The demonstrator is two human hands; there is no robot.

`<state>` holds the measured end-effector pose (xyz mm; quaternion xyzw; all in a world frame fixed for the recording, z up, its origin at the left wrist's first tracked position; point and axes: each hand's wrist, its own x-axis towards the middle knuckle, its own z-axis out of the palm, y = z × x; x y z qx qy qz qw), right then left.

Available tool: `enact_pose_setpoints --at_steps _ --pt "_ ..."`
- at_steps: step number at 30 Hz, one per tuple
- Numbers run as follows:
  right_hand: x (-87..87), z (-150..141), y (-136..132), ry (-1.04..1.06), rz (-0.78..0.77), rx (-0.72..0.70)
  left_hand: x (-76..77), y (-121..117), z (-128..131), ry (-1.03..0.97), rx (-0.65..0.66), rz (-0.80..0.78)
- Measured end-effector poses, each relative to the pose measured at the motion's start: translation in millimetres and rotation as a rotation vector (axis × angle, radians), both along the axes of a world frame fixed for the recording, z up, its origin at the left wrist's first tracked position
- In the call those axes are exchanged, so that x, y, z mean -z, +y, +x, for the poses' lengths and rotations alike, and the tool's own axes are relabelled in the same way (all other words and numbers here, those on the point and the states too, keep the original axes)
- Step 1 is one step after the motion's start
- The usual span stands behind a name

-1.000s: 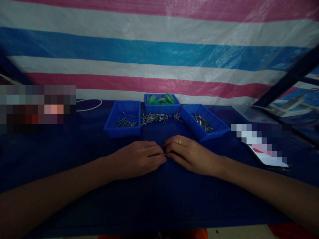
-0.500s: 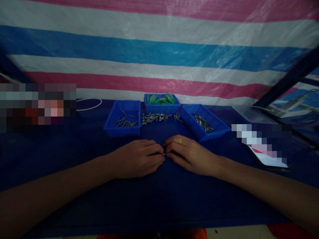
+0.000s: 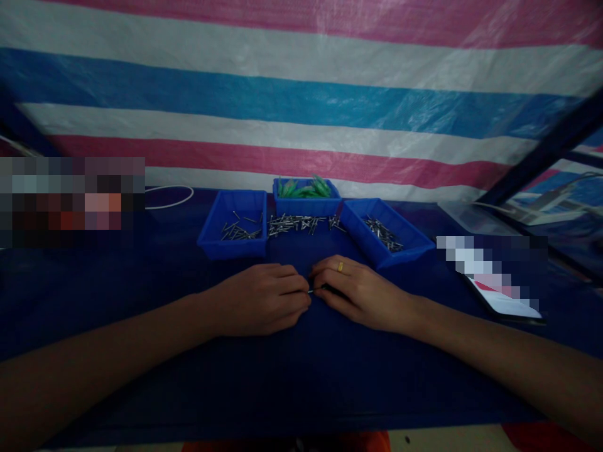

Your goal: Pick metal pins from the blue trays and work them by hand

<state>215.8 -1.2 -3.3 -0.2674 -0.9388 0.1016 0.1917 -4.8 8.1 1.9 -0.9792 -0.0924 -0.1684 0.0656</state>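
My left hand [image 3: 264, 300] and my right hand [image 3: 360, 290] face each other low over the blue tabletop, fingertips nearly touching. Between them shows a thin metal pin [image 3: 310, 290], mostly hidden by the fingers. Both hands are closed around its ends in a pinch. A gold ring sits on a finger of my right hand. Just beyond lies a loose pile of slim silvery metal pins [image 3: 294, 223]. More such pins lie in the left blue bin [image 3: 208, 242] and the right blue bin [image 3: 414, 242], which flank the pile.
A third blue bin [image 3: 306, 204] at the back holds green plastic bags [image 3: 306, 188]. On the right lies a phone [image 3: 506, 301], partly pixelated. A white cable [image 3: 181, 204] curves at the left near a pixelated patch. Behind everything hangs a striped plastic sheet [image 3: 301, 100].
The view has shifted very slightly. Both hands keep the same place and the same pinch on the pin.
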Motion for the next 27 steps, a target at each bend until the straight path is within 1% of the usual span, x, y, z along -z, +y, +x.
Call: enact_pose_setpoints --at_steps 10,16,27 --pt "-0.5 -0.1 0.3 -0.014 0.002 0.004 -0.4 -0.2 -0.1 -0.004 0.006 0.015" --pt "-2.4 2.0 1.5 -0.052 0.054 0.089 0.7 0.4 -0.9 0.019 0.000 0.018" --pt "-1.8 5.1 4.1 -0.078 0.046 0.056 -0.7 -1.3 -0.7 0.032 -0.011 0.027"
